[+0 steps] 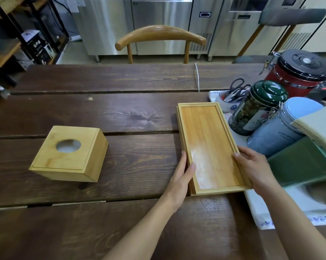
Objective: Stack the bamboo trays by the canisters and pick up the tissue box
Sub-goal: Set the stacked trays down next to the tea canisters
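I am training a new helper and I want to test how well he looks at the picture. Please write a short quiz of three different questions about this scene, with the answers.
1. True or false: both hands hold the stacked bamboo trays at their long sides.
2. Which canister stands nearest the trays' far end? A) red canister B) green canister C) blue-grey canister
3. Fill in: the tissue box sits on the table, to the ______ of the trays, touched by no hand.

Key
1. True: the left hand and the right hand each hold one side.
2. B, the green canister.
3. left
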Action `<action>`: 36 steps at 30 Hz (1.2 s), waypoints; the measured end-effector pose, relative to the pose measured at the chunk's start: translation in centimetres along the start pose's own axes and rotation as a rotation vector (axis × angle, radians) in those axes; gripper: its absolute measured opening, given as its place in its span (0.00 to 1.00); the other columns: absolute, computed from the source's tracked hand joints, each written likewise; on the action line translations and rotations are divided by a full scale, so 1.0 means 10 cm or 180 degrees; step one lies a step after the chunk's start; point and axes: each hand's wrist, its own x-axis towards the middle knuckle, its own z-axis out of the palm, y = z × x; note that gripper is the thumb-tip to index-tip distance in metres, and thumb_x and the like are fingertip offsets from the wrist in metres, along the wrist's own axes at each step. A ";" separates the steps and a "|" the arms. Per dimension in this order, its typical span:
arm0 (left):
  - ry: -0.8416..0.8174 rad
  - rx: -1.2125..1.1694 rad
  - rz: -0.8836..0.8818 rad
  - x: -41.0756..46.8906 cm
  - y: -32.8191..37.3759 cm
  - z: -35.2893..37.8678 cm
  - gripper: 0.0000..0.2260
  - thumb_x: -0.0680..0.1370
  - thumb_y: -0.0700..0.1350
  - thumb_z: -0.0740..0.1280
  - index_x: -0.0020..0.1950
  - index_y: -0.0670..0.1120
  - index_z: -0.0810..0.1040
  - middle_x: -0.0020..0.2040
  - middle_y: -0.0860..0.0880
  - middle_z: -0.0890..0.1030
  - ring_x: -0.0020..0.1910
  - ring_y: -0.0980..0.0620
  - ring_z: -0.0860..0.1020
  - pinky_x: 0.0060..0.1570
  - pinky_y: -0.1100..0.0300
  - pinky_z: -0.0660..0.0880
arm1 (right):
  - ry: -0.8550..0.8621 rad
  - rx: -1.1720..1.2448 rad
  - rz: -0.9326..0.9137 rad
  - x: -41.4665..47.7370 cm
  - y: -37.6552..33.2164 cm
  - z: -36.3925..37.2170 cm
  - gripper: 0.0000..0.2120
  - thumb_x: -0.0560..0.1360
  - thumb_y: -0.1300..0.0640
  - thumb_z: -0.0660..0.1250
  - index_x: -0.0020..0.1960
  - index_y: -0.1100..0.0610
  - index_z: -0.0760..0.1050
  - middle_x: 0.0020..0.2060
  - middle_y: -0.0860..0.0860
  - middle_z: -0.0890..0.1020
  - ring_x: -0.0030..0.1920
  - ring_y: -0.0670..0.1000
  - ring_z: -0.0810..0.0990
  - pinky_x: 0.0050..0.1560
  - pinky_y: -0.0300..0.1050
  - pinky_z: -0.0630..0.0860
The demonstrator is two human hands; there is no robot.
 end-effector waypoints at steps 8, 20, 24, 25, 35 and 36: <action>-0.0104 0.0514 0.0100 0.00 -0.02 0.03 0.28 0.81 0.56 0.52 0.77 0.57 0.41 0.79 0.59 0.46 0.76 0.60 0.47 0.73 0.60 0.46 | -0.0021 0.0069 -0.0055 -0.02 0.01 0.00 0.17 0.78 0.62 0.61 0.66 0.58 0.73 0.54 0.51 0.78 0.43 0.39 0.74 0.40 0.36 0.68; -0.0032 0.0433 0.0150 0.01 -0.04 0.05 0.26 0.82 0.53 0.51 0.77 0.57 0.43 0.78 0.60 0.48 0.76 0.60 0.48 0.74 0.60 0.47 | -0.0032 0.0155 -0.0026 -0.04 -0.01 0.01 0.17 0.78 0.64 0.60 0.67 0.60 0.72 0.41 0.40 0.76 0.41 0.38 0.73 0.38 0.35 0.67; 0.0006 0.0462 0.0158 0.03 -0.04 0.06 0.26 0.82 0.53 0.51 0.77 0.57 0.43 0.78 0.60 0.47 0.77 0.59 0.48 0.74 0.59 0.46 | -0.0052 0.0176 -0.0015 -0.04 -0.02 0.01 0.17 0.78 0.64 0.60 0.67 0.60 0.71 0.40 0.39 0.76 0.40 0.37 0.73 0.37 0.33 0.66; 0.0024 0.0482 0.0159 0.03 -0.05 0.06 0.26 0.82 0.53 0.51 0.77 0.57 0.43 0.79 0.59 0.46 0.77 0.59 0.48 0.75 0.58 0.46 | -0.0046 0.0180 -0.0018 -0.03 -0.02 0.02 0.17 0.78 0.64 0.60 0.67 0.60 0.72 0.40 0.39 0.76 0.40 0.37 0.73 0.38 0.33 0.66; 0.0077 0.0319 0.0134 0.05 -0.03 0.08 0.26 0.82 0.53 0.52 0.77 0.57 0.44 0.79 0.58 0.48 0.77 0.59 0.49 0.76 0.57 0.47 | 0.0002 0.0111 -0.0055 0.02 0.03 0.01 0.18 0.78 0.63 0.60 0.67 0.59 0.71 0.51 0.50 0.77 0.41 0.38 0.73 0.38 0.34 0.67; 0.0076 0.0330 0.0139 0.05 -0.03 0.08 0.26 0.82 0.53 0.52 0.77 0.57 0.44 0.79 0.58 0.48 0.77 0.59 0.49 0.76 0.56 0.47 | -0.0013 0.0111 -0.0043 0.01 0.03 0.01 0.18 0.78 0.63 0.60 0.67 0.59 0.71 0.51 0.50 0.77 0.41 0.38 0.74 0.38 0.34 0.67</action>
